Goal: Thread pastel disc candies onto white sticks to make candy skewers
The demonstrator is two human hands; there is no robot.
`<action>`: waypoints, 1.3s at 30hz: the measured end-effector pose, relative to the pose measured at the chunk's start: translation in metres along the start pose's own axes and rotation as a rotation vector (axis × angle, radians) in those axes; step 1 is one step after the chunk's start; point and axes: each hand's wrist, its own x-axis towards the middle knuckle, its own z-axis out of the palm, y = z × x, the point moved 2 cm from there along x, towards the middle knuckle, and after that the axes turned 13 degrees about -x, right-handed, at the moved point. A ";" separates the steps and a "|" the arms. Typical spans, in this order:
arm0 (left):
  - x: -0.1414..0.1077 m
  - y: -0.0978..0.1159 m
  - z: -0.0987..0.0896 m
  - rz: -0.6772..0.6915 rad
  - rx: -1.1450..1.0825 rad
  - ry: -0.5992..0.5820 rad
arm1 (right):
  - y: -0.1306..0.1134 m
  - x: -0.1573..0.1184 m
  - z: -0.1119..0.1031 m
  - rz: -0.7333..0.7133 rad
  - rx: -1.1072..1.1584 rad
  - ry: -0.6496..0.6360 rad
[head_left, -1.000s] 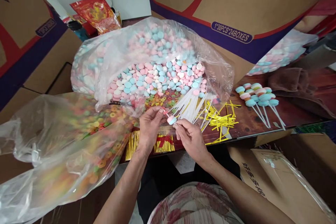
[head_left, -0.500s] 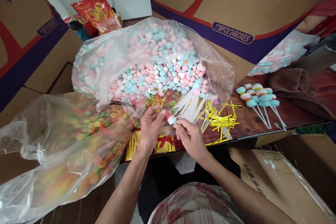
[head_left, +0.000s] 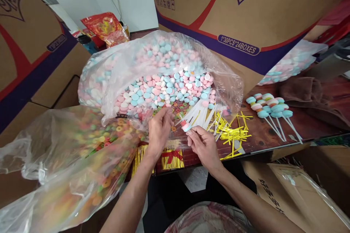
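Note:
My right hand [head_left: 203, 149] pinches a candy skewer [head_left: 186, 126], with a red gummy ring at its tip and a pink, white and blue marshmallow below; the fingers mostly hide its stick. To its left, my left hand [head_left: 160, 127] reaches over the gummy rings [head_left: 179, 108], its fingers stretched out and loosely apart. Nothing shows in it, though its fingertips are partly hidden. Just beyond lie pink, white and blue marshmallows [head_left: 169, 89] in an opened clear plastic bag [head_left: 226, 80]. White sticks [head_left: 197, 114] fan out beside the right hand.
Finished-looking marshmallow skewers [head_left: 273, 107] lie at the right, near a brown cloth [head_left: 300, 93]. Gold twist ties [head_left: 232, 131] are scattered on the table, and a bundle [head_left: 172, 158] sits at its front edge. A bag of gummy rings [head_left: 109, 153] spreads left. Large cartons [head_left: 205, 7] stand behind.
My left hand has let go of the skewer and moved off it toward the gummy rings. The right hand keeps the skewer, now slightly further right. The view has tilted up a little.

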 end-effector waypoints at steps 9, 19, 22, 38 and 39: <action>0.052 -0.008 0.007 0.103 1.010 -0.118 | 0.003 -0.003 0.001 0.036 0.007 -0.002; 0.046 -0.005 -0.021 0.229 0.501 0.138 | -0.001 -0.005 0.001 0.037 -0.036 -0.010; 0.054 0.004 -0.024 0.256 0.611 0.108 | 0.000 -0.005 0.001 0.034 -0.038 -0.010; 0.106 0.016 -0.033 0.081 0.731 0.050 | 0.004 -0.005 0.003 0.029 -0.011 -0.036; 0.108 0.015 -0.031 0.061 0.754 0.028 | 0.004 -0.005 0.003 0.028 -0.016 -0.035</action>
